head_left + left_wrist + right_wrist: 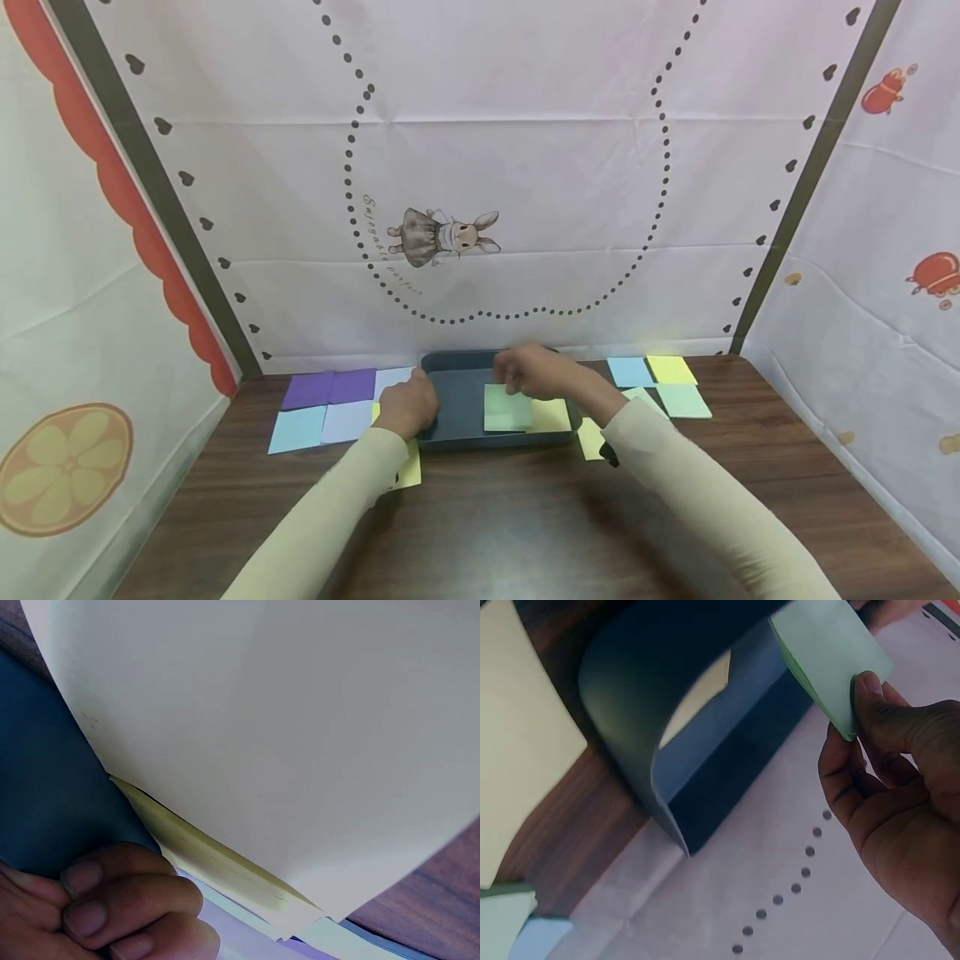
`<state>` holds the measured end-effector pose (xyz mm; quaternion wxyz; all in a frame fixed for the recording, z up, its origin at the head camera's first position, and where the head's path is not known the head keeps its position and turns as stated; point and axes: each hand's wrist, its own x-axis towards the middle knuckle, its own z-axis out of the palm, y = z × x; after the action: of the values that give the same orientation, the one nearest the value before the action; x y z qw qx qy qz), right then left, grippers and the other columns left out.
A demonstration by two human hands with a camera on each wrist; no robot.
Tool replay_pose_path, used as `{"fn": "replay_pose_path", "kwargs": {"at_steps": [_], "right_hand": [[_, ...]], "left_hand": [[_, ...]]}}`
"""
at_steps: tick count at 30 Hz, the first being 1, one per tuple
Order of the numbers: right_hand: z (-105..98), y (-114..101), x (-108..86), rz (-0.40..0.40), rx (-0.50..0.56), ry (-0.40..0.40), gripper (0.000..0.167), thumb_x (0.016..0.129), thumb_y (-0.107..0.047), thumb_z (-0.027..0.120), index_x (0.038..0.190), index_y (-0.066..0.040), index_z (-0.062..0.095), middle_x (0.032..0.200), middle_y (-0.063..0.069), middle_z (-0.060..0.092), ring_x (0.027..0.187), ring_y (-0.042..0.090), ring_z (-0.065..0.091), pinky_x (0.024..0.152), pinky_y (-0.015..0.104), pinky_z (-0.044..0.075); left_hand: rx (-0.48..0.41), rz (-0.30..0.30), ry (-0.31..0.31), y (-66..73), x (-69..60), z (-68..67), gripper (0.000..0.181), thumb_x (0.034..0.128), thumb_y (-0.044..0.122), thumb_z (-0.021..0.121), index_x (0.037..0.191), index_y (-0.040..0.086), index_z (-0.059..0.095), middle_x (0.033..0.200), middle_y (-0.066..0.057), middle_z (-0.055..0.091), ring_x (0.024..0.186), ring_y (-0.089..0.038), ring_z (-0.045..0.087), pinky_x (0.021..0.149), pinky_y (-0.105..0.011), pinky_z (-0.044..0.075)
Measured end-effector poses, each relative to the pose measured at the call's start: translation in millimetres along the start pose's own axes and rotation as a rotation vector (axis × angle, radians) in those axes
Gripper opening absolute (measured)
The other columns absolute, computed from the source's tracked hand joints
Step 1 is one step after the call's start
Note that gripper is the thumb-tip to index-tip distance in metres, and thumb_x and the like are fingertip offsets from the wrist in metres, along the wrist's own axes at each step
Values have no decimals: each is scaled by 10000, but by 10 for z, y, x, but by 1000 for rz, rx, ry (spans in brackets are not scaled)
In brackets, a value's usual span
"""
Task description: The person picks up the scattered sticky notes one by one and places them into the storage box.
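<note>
In the head view, a dark blue-grey tray (461, 400) lies on the table, with a yellow sticky note pad (550, 416) inside at its right. My right hand (534, 371) is over the tray and pinches a green sticky note pad (507, 408) by one edge. Thumb and fingers on that green pad (832, 656) show plainly in the right wrist view. At the tray's left end, my left hand (410, 405) grips the rim; its curled fingers (135, 896) lie against the tray wall in the left wrist view. Yellow pads (408, 468) sit partly under the left forearm.
Left of the tray are purple pads (309, 390), a light blue pad (297, 429) and lavender pads (347, 422). To the right lie a blue pad (630, 372), a yellow pad (671, 369), green pads (683, 401) and another yellow pad (591, 439). A patterned cloth (525, 167) hangs behind.
</note>
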<state>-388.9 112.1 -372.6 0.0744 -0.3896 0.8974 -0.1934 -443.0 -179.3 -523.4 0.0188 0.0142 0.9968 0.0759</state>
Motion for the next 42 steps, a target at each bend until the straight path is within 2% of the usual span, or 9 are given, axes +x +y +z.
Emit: {"fn": "replay_pose_path", "kwargs": {"at_steps": [7, 16, 25, 33, 35, 42], "right_hand": [[92, -25, 52, 23, 0, -35, 247, 984, 52, 772, 1162, -118, 798, 1131, 57, 833, 1044, 193, 781, 938, 413, 661], [187, 17, 98, 24, 13, -31, 258, 983, 75, 758, 1172, -96, 798, 1142, 77, 832, 1054, 205, 782, 976, 417, 652], [289, 35, 136, 75, -2, -48, 235, 1005, 45, 765, 1190, -97, 793, 1181, 99, 813, 1118, 250, 768, 984, 445, 647], [405, 73, 160, 94, 1, -81, 236, 1016, 44, 760, 1213, -82, 795, 1206, 98, 818, 1156, 257, 773, 1026, 434, 642], [428, 72, 156, 88, 2, -85, 250, 1013, 56, 755, 1224, -70, 799, 1214, 101, 821, 1164, 264, 778, 1032, 433, 643], [493, 65, 168, 44, -16, -66, 261, 995, 92, 755, 1221, -30, 803, 1209, 119, 823, 1161, 288, 783, 1025, 440, 647]], "left_hand": [[-5, -9, -23, 49, -34, -73, 511, 1123, 250, 402, 1454, -128, 498, 953, -220, 779, 801, -343, 750, 836, -595, 623], [-1, -13, -13, 67, -39, -98, 485, 1114, 247, 419, 1419, -119, 513, 987, -225, 782, 829, -359, 762, 828, -596, 620], [-5, -9, -24, 91, -40, -134, 478, 1121, 231, 404, 1420, -127, 507, 979, -224, 776, 813, -341, 745, 812, -586, 621], [-26, -36, -27, 262, -285, -357, 471, 1117, 197, 416, 1427, -145, 510, 984, -242, 779, 842, -369, 758, 840, -594, 626], [-22, -36, -21, 251, -281, -335, 479, 1115, 199, 417, 1435, -146, 508, 985, -238, 783, 847, -373, 758, 839, -590, 626], [-19, -30, -25, 98, -106, -122, 490, 1103, 202, 419, 1448, -135, 505, 1007, -251, 792, 882, -398, 779, 840, -606, 619]]}}
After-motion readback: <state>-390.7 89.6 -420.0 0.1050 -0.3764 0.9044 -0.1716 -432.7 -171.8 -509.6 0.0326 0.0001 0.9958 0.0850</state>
